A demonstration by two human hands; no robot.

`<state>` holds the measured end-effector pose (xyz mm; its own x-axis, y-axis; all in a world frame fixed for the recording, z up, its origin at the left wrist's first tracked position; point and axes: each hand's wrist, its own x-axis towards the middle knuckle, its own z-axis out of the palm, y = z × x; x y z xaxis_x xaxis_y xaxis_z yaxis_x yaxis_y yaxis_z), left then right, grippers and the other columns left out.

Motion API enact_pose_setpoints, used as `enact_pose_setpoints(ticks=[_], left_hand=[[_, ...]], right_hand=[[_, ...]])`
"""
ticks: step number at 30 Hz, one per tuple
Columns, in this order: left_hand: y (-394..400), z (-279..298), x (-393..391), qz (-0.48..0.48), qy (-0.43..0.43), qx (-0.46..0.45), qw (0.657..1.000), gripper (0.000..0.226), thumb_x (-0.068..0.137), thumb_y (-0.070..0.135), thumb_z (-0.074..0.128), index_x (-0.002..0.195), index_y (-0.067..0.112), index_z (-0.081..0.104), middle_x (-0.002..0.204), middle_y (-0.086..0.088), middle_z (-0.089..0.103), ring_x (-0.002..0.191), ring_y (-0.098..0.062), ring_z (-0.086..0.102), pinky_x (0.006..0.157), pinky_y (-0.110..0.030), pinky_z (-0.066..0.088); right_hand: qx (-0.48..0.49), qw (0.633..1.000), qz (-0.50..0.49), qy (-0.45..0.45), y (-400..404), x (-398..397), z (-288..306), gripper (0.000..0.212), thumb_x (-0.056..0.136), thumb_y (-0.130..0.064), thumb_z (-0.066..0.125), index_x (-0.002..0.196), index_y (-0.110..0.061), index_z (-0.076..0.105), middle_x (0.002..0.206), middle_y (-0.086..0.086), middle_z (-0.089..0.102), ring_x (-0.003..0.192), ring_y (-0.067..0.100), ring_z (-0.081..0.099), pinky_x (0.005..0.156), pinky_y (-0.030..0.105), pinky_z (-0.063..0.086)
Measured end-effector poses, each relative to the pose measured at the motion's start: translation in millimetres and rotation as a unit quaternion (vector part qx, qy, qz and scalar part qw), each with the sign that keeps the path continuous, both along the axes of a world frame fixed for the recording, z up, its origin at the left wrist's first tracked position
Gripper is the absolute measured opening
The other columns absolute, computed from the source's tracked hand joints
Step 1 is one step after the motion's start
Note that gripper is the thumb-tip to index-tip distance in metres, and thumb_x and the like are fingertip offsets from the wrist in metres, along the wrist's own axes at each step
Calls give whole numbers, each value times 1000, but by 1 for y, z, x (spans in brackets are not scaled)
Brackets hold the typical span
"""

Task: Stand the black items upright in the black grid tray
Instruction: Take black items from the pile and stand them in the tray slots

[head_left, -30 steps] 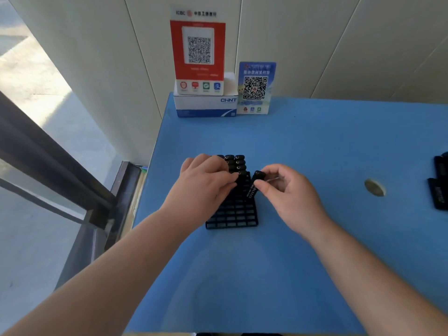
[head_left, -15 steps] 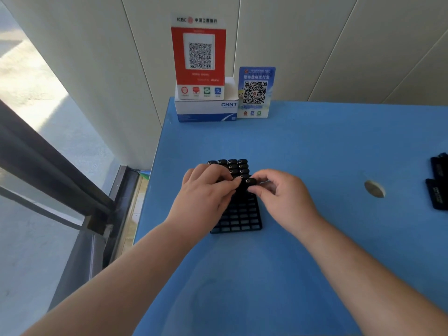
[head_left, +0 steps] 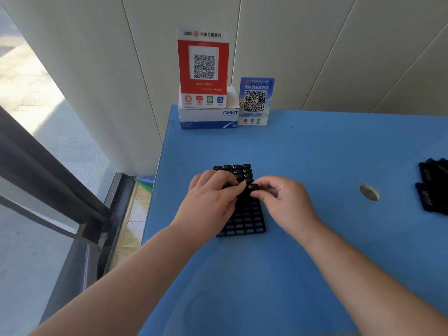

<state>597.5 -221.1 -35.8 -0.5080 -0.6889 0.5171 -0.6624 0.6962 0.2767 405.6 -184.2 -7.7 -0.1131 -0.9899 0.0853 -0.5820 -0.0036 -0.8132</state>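
Right hand point(head_left: 286, 204) pinches a rounded black item point(head_left: 252, 187) over the square-celled tray point(head_left: 244, 224); left hand point(head_left: 211, 202) fingers rest flat, relaxed.

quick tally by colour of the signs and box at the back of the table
Red QR sign: 1
Blue QR sign: 1
White box under the red sign: 1
Total: 3
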Motion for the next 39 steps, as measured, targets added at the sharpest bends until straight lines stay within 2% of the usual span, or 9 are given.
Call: enact_pose_setpoints(ticks=[6,9,14,21,26,30,36,39], left_hand=[[0,-2,2,-11,0,-2,1000,42,82,16,73,122,26,67,111,3,58,103,-25,52,89,-42,43],[-1,-2,4,-19,0,-1,1000,46,80,15,74,124,26,66,112,3,57,104,-26,52,91,-42,42],[-2,-2,6,-26,1,6,1000,48,80,15,74,125,26,65,113,4,56,105,-24,49,93,-40,40],[-4,-3,10,-39,23,32,998,45,80,11,74,123,22,66,117,5,58,109,-20,50,100,-30,32],[-5,-4,12,-47,38,40,997,39,81,8,73,118,19,67,118,5,59,110,-22,55,100,-36,41],[-5,-4,12,-45,39,37,998,36,81,8,73,116,18,69,118,3,60,109,-22,55,99,-38,42],[-3,0,10,-32,29,51,998,37,81,12,74,117,18,68,118,4,60,110,-22,54,99,-39,43],[1,3,10,-25,18,60,998,38,82,14,73,120,19,67,119,4,60,112,-21,53,101,-39,42]], right_hand=[[-41,999,-16,11,4,5,-6,17,87,-9,73,94,-24,76,90,-13,75,88,4,69,84,23,54],[-34,999,-9,18,4,5,-6,19,87,-8,73,91,-26,76,88,-15,74,86,2,69,82,18,51],[-14,1000,-16,-13,3,4,-3,34,87,-6,73,82,-40,69,86,-20,74,84,-2,69,81,10,48],[-38,999,-32,20,3,2,-8,13,87,-8,73,89,-20,75,85,-11,75,83,3,69,79,16,50],[4,1000,1,22,2,2,-10,14,86,-9,74,88,-23,74,84,-14,75,83,2,70,80,15,49],[1,1000,-21,10,2,1,-13,17,87,-9,75,88,-26,74,82,-19,73,81,-3,68,76,6,44],[22,1000,-21,10,-1,0,-13,13,87,-17,76,91,-29,73,85,-14,75,80,1,69,79,15,51],[31,999,-17,-13,6,-3,-11,21,86,-16,77,94,-34,70,89,-15,74,82,-3,69,80,11,50]])
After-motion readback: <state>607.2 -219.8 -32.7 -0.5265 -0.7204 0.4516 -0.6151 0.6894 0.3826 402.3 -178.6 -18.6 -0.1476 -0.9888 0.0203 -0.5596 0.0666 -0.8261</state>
